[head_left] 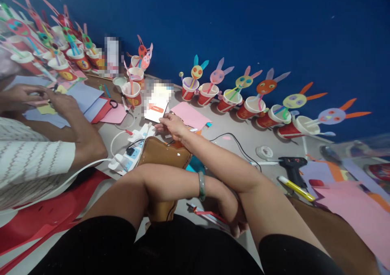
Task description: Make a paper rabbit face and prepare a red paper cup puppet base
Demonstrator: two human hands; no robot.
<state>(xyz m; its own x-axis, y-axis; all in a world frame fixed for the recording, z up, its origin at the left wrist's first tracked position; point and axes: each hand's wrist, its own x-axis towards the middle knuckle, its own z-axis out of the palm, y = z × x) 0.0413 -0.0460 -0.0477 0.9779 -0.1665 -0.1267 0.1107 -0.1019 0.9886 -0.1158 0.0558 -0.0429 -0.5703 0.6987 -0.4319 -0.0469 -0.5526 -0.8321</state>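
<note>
My right hand (173,125) reaches forward and grips the lower corner of a phone (156,108) with a bright, partly blurred screen. My left arm crosses beneath the right one. My left hand (228,205), with a green bangle (202,186) on its wrist, is low by the table's near edge. Its fingers curl downward, and whatever is in them is hidden. Beside it lie red and white straws (210,216). A brown bag (164,155) sits under my forearms, next to a white power strip (131,155) with cables.
Red paper cups with rabbit figures (228,98) line the blue wall; more cups (62,66) crowd the left. Another person's hands (57,100) work over coloured paper. To the right lie a black glue gun (292,169), a yellow cutter (297,189), tape (264,152) and pink paper (350,210).
</note>
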